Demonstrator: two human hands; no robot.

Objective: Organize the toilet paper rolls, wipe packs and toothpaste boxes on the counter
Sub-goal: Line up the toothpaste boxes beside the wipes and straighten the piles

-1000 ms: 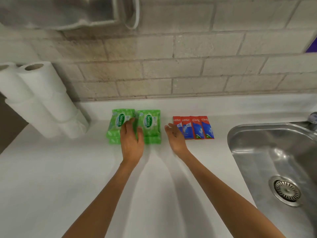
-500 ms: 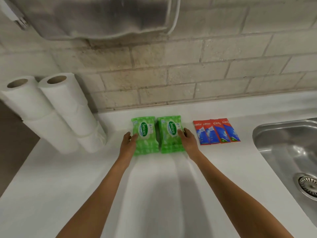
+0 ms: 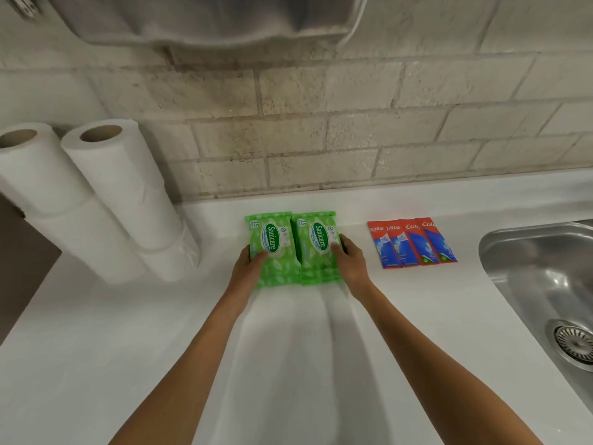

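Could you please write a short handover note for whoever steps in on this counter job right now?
Left hand: pressed against the outer side of the left wipe stack.
Right hand: against the outer side of the right wipe stack.
Layout: toilet paper rolls in two upright stacks far left; wipe stacks side by side in the middle; four toothpaste boxes in a row, left of the sink.
Done: all three groups sorted by the wall.
Left: square up the wipes, then let go.

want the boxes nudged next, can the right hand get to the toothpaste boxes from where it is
Probably yes. The right hand rests on the outer edge of the right wipe pack, and only bare counter lies between it and the toothpaste boxes; nothing stands in the way.
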